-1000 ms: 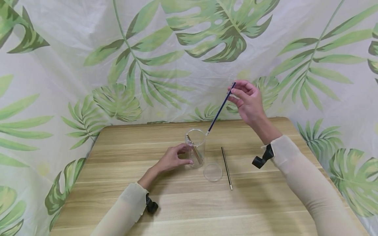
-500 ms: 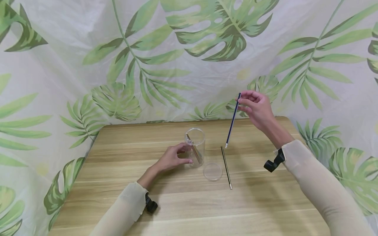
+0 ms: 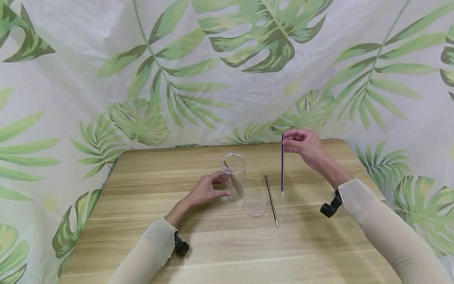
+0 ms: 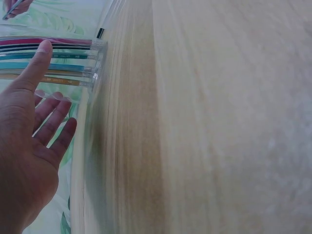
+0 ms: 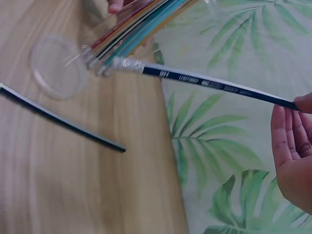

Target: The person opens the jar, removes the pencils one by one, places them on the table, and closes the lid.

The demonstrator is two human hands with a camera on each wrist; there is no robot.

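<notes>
Upright on the table stands a clear plastic jar [image 3: 242,173]. Several coloured pencils [image 4: 63,67] lean inside it. My left hand [image 3: 207,191] holds the jar from the left, thumb in front and fingers behind. Right of the jar, my right hand [image 3: 306,150] pinches a dark blue pencil [image 3: 283,165] near its top end. That pencil hangs upright with its white eraser end down, and I cannot tell whether it touches the tabletop. In the right wrist view, lettering shows along the blue pencil [image 5: 195,80].
A round clear lid [image 3: 255,207] lies flat in front of the jar, to its right. Beside it rests a black pencil [image 3: 271,200] with pale stripes. The wooden table [image 3: 152,173] ends at a leaf-patterned cloth [image 3: 191,98] behind.
My right hand has moved right and down, away from the jar's rim. The blue pencil has swung from slanted to upright. My left hand and the jar stay in place.
</notes>
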